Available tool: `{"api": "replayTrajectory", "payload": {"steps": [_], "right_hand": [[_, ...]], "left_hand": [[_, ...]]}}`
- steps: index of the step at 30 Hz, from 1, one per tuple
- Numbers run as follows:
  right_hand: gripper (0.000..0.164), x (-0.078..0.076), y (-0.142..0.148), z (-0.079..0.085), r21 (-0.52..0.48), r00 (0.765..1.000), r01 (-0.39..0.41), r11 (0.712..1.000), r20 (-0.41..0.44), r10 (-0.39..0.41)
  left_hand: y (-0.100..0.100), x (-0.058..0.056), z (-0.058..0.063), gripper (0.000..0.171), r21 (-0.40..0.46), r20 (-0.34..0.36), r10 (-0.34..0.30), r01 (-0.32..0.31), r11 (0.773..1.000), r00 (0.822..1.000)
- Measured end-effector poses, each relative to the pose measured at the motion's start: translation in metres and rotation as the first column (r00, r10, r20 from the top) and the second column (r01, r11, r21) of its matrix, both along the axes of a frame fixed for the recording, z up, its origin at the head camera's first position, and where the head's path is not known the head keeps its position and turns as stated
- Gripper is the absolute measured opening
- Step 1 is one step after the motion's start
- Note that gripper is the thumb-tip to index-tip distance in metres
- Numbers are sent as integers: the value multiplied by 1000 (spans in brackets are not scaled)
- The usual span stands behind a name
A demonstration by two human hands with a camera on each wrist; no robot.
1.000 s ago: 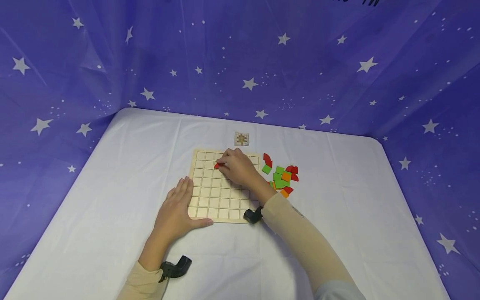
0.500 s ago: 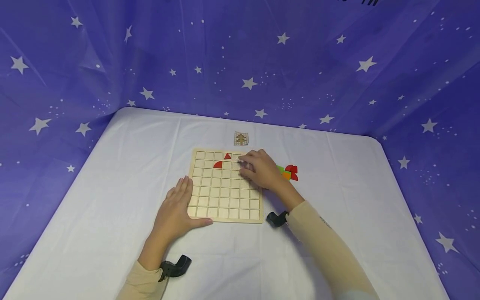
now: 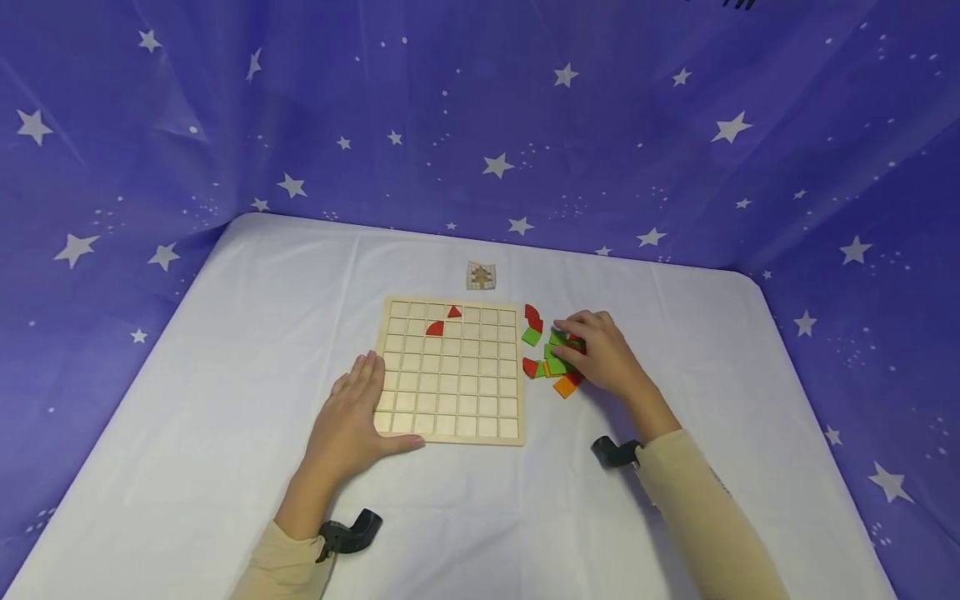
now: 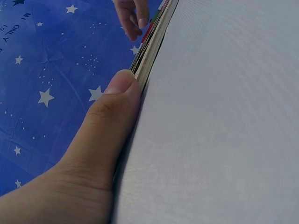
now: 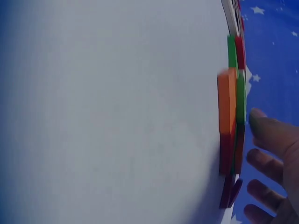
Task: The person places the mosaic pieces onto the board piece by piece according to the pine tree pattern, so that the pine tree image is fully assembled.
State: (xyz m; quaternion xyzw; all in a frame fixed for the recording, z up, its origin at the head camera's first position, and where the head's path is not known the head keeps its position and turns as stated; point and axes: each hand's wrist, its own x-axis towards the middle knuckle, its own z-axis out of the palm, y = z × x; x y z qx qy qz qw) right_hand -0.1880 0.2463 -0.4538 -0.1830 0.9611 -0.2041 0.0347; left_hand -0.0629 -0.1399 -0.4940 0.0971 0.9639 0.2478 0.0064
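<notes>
My left hand (image 3: 351, 417) lies flat at the lower left corner of a wooden grid board (image 3: 427, 383), fingers along its left side and thumb at the front edge. The left wrist view shows that thumb (image 4: 107, 112) straight against the board's edge. On the board sit a red triangle (image 3: 454, 312) in the top row and a red quarter-circle (image 3: 435, 329) below and left of it. My right hand (image 3: 606, 354) hovers over the pile of coloured tiles (image 3: 555, 365), its fingers apart and holding nothing. In the right wrist view the fingertips are beside an orange tile (image 5: 226, 100) and green ones.
A small card (image 3: 481, 276) with a brown tree pattern on a grid lies behind the board. Red quarter-circles (image 3: 532, 313) and a green square (image 3: 531, 336) lie close to the board's right side. A starry purple cloth (image 3: 495, 125) hangs behind the white table (image 3: 465, 517).
My right hand let go of the red quarter-circle on the board and moved right to the tile pile. The red triangle came into view. My left hand stayed put.
</notes>
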Motion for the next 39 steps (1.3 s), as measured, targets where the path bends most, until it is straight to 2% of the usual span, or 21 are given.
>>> {"api": "replayTrajectory", "payload": {"steps": [6, 11, 21, 27, 33, 39], "right_hand": [[37, 0, 13, -5, -9, 1000, 23, 1000, 14, -23], [36, 1, 15, -7, -7, 1000, 29, 1000, 12, -29], [48, 13, 17, -8, -36, 997, -65, 997, 36, 66], [41, 17, 16, -9, -65, 998, -65, 996, 17, 67], [43, 17, 18, -9, -85, 997, -77, 993, 20, 79], [35, 17, 16, -12, -117, 996, -86, 989, -9, 86]], "left_hand": [[1, -1, -2, 141, 2, 2, -6, 6, 1000, 1000], [2, -1, -3, 141, 3, -4, -3, 3, 1000, 1000], [1, 0, -2, 140, -4, 2, 5, -5, 1000, 1000], [1, 0, -1, 141, -9, 6, 4, -3, 1000, 1000], [1, -1, -2, 140, -6, -1, 3, -3, 1000, 1000], [0, 0, -2, 141, -12, 2, 7, -7, 1000, 1000]]}}
